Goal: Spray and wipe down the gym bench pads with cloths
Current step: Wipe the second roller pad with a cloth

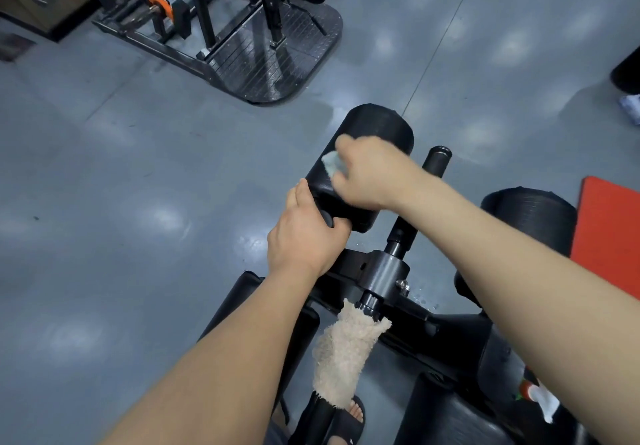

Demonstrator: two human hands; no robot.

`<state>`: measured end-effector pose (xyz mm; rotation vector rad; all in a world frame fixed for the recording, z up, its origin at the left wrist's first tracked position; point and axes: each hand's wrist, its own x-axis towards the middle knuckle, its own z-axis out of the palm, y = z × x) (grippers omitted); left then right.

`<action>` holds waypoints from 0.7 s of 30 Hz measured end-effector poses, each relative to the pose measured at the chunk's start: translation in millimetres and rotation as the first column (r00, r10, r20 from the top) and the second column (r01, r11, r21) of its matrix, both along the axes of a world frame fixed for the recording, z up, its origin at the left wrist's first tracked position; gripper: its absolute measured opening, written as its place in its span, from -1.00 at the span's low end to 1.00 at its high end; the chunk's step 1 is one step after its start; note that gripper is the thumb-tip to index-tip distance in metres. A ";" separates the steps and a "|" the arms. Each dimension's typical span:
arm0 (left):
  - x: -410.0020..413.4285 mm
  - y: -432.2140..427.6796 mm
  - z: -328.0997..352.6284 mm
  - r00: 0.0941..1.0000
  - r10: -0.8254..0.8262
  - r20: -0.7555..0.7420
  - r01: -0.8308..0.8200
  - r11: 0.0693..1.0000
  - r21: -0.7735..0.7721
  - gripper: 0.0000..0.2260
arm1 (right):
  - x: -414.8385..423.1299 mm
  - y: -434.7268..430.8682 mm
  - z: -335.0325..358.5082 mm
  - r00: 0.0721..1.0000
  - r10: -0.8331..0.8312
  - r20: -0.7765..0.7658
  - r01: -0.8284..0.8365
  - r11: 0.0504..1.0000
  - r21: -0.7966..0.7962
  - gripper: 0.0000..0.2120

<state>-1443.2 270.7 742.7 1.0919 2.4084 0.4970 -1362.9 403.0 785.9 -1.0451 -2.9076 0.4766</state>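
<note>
A black roller pad (377,129) sticks out from the bench frame at the middle of the head view. My right hand (367,174) presses a small pale blue cloth (331,164) against the pad's side. My left hand (303,233) grips the near end of the same pad. A second black roller pad (530,216) sits to the right, behind my right forearm. A beige fluffy cloth (343,347) hangs over the frame's centre post below my hands. A spray bottle with a white trigger head (540,399) lies at the lower right, mostly hidden.
The black bench frame (384,271) and lower pads (294,327) fill the bottom of the view. A foot in a black sandal (346,420) stands underneath. A red mat (613,233) lies at the right, and another machine with a treaded footplate (263,60) stands behind on grey floor.
</note>
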 end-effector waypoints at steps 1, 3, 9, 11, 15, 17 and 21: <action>0.0 -0.3 0.2 1.000 0.002 0.005 -0.002 1.000 0.002 -0.25 | 2.9 -5.2 -0.8 0.999 0.054 0.004 -0.053 0.998 -0.034 -0.83; 0.5 -0.3 1.2 1.000 0.002 0.008 -0.002 1.000 0.005 -0.27 | 7.3 -2.1 -1.6 0.996 0.094 0.006 -0.093 0.993 -0.077 -0.85; 0.7 -2.9 2.1 1.000 -0.024 0.010 0.023 0.999 0.045 -0.36 | 1.4 60.8 -4.1 0.989 -0.146 -0.009 0.145 0.988 -0.052 -0.77; 0.0 -3.9 1.4 1.000 -0.029 0.003 0.028 0.997 0.065 -0.41 | 0.2 84.7 -7.3 0.968 -0.252 0.007 0.252 0.966 -0.053 -0.73; 0.1 -4.4 0.1 0.999 -0.033 0.006 0.033 0.996 0.085 -0.43 | 0.7 114.3 -11.6 0.928 -0.370 0.037 0.372 0.922 -0.106 -0.68; 0.8 -5.2 0.4 0.999 -0.035 0.012 0.034 0.994 0.101 -0.45 | 4.5 122.2 -10.9 0.915 -0.399 0.060 0.404 0.901 -0.161 -0.63; 0.7 -4.8 0.3 0.999 -0.015 0.033 0.011 0.995 0.102 -0.37 | 24.3 126.0 -9.7 0.902 -0.416 0.115 0.431 0.871 -0.233 -0.69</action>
